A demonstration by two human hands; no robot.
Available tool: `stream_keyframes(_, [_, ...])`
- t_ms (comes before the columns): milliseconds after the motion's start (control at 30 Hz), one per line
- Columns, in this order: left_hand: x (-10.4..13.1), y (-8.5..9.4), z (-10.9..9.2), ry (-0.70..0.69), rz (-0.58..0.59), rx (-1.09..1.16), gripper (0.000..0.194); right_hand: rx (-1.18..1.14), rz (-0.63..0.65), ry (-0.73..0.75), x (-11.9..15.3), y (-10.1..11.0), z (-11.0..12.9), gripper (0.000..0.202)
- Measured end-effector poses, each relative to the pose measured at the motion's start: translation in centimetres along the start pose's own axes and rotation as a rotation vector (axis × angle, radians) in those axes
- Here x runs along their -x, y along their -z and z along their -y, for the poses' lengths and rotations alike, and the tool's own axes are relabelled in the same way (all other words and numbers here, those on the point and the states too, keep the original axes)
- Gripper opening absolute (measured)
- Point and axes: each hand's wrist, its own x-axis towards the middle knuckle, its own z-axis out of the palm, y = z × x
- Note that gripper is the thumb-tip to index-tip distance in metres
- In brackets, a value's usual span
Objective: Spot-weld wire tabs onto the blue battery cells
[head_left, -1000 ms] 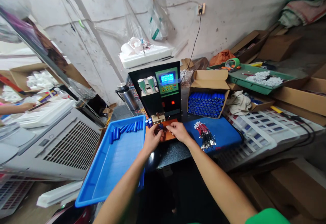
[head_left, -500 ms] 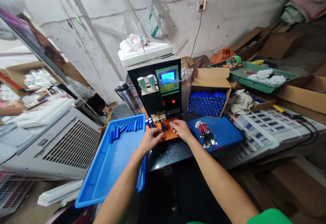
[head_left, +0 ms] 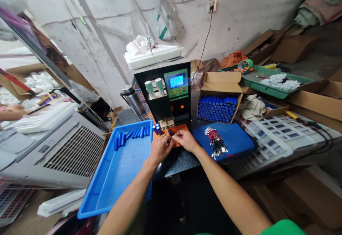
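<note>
My left hand (head_left: 161,149) and my right hand (head_left: 185,140) meet over the orange board (head_left: 181,132) at the foot of a black machine (head_left: 181,101) with a lit screen. The fingers of both are pinched together; whatever lies between them is too small to make out. Just beyond the fingertips a blue cell (head_left: 170,132) stands under the machine's two thin pins (head_left: 166,121). A few upright blue cells with white tops (head_left: 158,129) stand beside my left hand.
On the left is a blue tray (head_left: 117,188) with blue cylinders (head_left: 121,139). To the right, red and black wires (head_left: 217,142) lie on a blue pad (head_left: 240,140), below a carton of blue cylinders (head_left: 217,108). A steel flask (head_left: 135,101) stands behind. A person's arm (head_left: 10,114) shows far left.
My right hand has moved left and my left hand slightly right, so their fingertips now come together in front of the blue cell. The machine's screen looks brighter.
</note>
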Motion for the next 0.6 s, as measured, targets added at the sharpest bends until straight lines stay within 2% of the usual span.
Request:
stream_keyframes(133, [0.1,0.0,-0.4,-0.03,0.002,-0.029,0.014,0.001,-0.004,0.007,0.1,-0.2,-0.1,0.022])
stream_keyframes(400, [0.2,2.1,-0.2,-0.056,-0.038,0.182,0.016,-0.175,-0.034,-0.03,-0.1,0.5,0.9,0.024])
stream_keyframes(500, [0.3,1.8,0.1,-0.047,-0.008,0.216,0.013,-0.244,-0.033,-0.089,-0.1,0.6,1.0,0.026])
stream_keyframes(600, [0.3,1.2,0.4,-0.029,0.048,0.24,0.025,-0.292,-0.023,-0.118,-0.1,0.8,1.0,0.028])
